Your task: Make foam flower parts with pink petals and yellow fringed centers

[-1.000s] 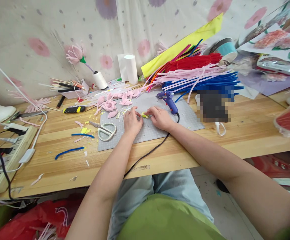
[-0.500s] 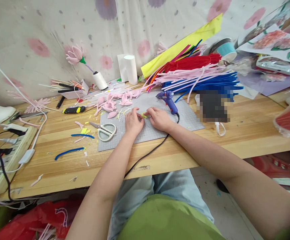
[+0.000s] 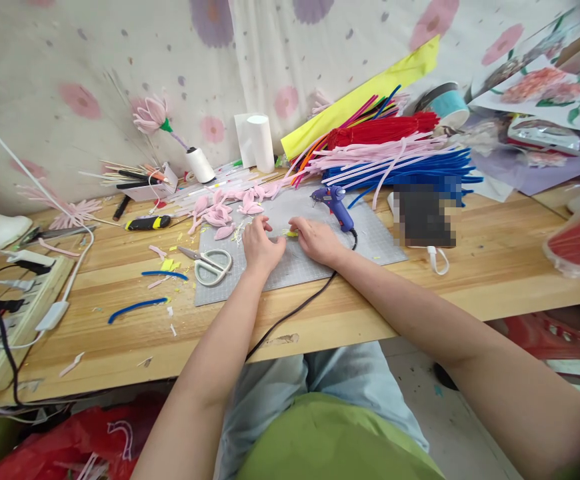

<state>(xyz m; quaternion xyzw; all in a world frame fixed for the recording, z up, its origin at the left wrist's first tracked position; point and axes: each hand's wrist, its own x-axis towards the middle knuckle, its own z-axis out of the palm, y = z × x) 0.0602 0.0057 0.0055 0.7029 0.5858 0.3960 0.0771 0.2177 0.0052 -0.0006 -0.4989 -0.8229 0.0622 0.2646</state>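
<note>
My right hand (image 3: 316, 240) is closed in a pinch at a small yellow strip (image 3: 291, 234), just above the grey cutting mat (image 3: 300, 267). My left hand (image 3: 262, 247) is apart from it, thumb and fingers spread, with nothing seen between them. Thin white and yellow strands (image 3: 239, 235) lie beside its fingertips. Several pink fuzzy petals (image 3: 218, 215) rest at the mat's back left. Behind my right hand lies a blue glue gun (image 3: 335, 205), its black cord running under my right wrist. White-handled scissors (image 3: 212, 267) lie left of my left hand.
Bundles of blue (image 3: 410, 168) and red pipe cleaners (image 3: 385, 129) are piled at the back right. A box cutter (image 3: 148, 223), blue stems (image 3: 137, 308) and a power strip (image 3: 15, 320) are on the left. A pink flower (image 3: 151, 116) stands in a white spool (image 3: 201, 165).
My left hand has moved slightly left, away from my right hand, and its fingers have spread. My right hand stays near the same spot with the yellow strip.
</note>
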